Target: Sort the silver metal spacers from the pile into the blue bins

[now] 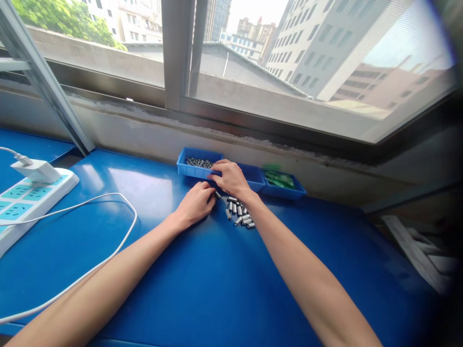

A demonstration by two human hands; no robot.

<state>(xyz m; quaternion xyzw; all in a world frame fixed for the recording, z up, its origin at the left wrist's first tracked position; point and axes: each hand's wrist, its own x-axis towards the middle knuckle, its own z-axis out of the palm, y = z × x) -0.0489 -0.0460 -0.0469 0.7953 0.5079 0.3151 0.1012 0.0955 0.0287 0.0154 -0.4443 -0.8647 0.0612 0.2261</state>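
Well left of the left fingers, a white power strip (67, 185) lies on the blue table (202, 289) with a charger (38, 169) plugged in; a white cord (125, 236) loops nearer them. The left hand (195, 205) rests on the table, its fingers curled, a metal piece (217, 195) at their tips; whether they pinch it, I cannot tell. Just beyond them stands a tray (193, 170) of what look like screws (198, 163). The right hand's (231, 179) fingers bend over that tray's near right corner; their grip is hidden. Just nearer than these fingers lies a loose pile of similar pieces (239, 209). These look light, stiff and smooth, likely to roll or slip, hardly fragile; a fingertip pinch across the middle should suit. Right of the right fingers are a second tray (257, 184) and a third tray (284, 193) holding green packets (280, 179).
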